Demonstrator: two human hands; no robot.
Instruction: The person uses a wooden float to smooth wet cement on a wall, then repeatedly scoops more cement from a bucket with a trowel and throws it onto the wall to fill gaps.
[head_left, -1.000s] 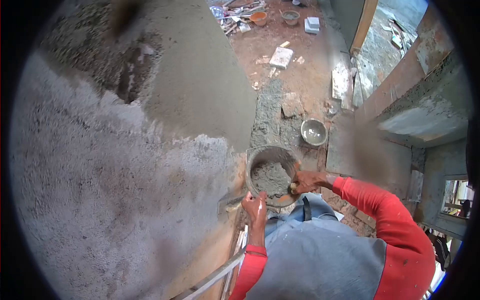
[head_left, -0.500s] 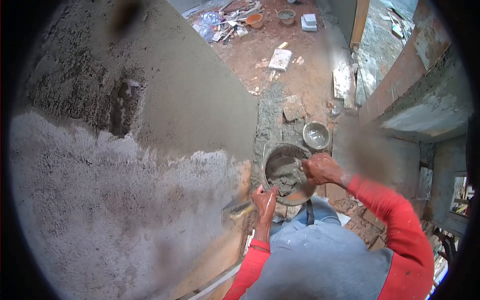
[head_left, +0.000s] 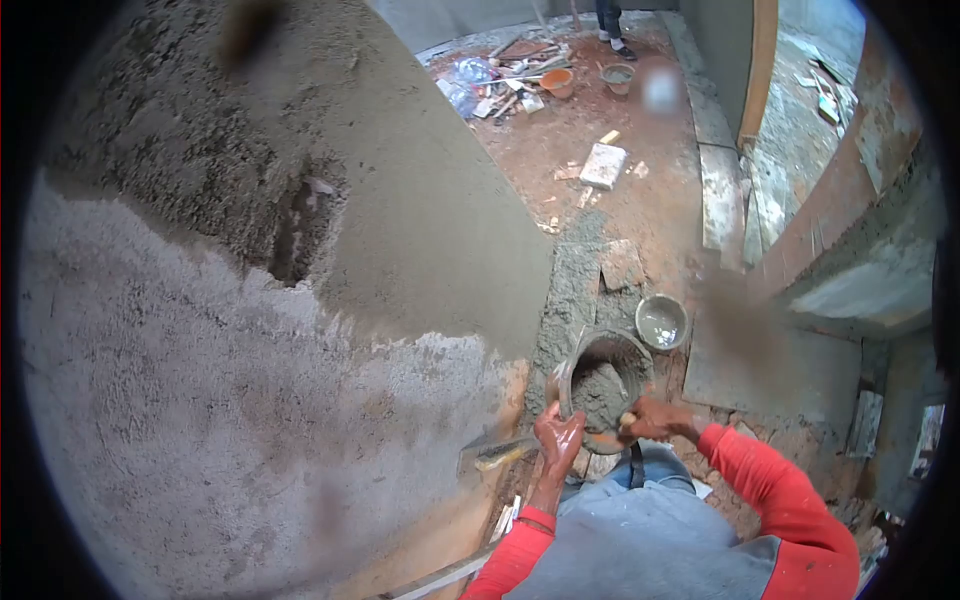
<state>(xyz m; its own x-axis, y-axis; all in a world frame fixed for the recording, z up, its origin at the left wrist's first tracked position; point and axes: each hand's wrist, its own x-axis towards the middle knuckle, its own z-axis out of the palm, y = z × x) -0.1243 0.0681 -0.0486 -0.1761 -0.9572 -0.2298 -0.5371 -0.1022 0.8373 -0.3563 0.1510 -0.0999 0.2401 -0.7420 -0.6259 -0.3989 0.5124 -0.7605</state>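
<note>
Below me, a round bucket (head_left: 625, 346) holds grey wet mortar (head_left: 600, 388). My left hand (head_left: 560, 438) is closed on the bucket's near left rim, its skin wet. At the right side of the rim, my right hand (head_left: 657, 418) is wrapped round the pale handle of what looks like a trowel (head_left: 627, 420); its blade cannot be made out. A small bowl of cloudy water (head_left: 661, 322) stands just beyond the bucket. Against the wall's foot, left of my left hand, rests a float with a yellow handle (head_left: 503, 456).
A wall (head_left: 440, 240) with smooth fresh plaster above and rough older surface below rises on my left. Grey mortar (head_left: 572, 290) lies spilled on the floor. Further off are a white block (head_left: 603, 166), debris, an orange basin (head_left: 557, 82), and another person's legs (head_left: 613, 30).
My view has shifted, so the bucket appears lower and further right. My right hand has moved to the bucket's near right rim, and the mortar is heaped differently. A person's legs now show at the far end.
</note>
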